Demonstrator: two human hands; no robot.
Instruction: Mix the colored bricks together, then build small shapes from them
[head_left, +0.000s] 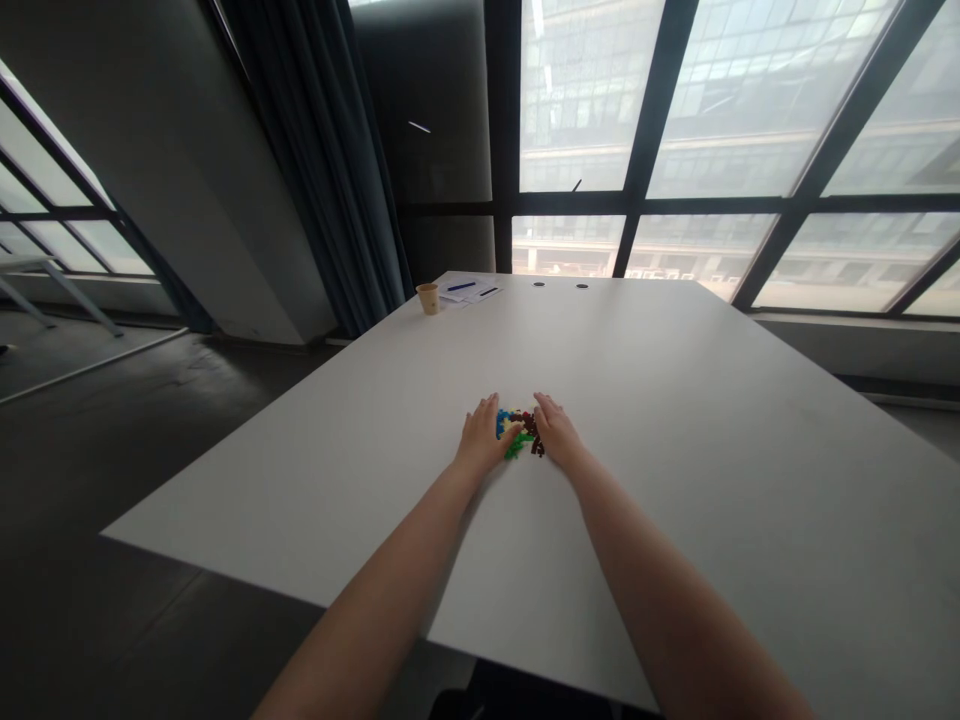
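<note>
A small pile of colourful plastic pieces (524, 422), in brown, green, blue, yellow and red, lies on the white table. They look like tiny building bricks, too small to make out singly. On the left side of the pile rests my left hand (481, 434), its fingers stretched forward and its thumb reaching over the pieces. My right hand (556, 427) lies along the right side, fingers extended and touching the edge of the pile. Both palms face inward around the pieces, and part of the pile is hidden under the fingers.
The white table (622, 370) reaches toward the windows. A paper cup (428, 298) stands at the far left edge beside paper sheets (471, 291) with a blue pen (461, 286) on them. Two dark round discs (582, 286) sit near the far edge. A dark curtain (315, 150) hangs beyond.
</note>
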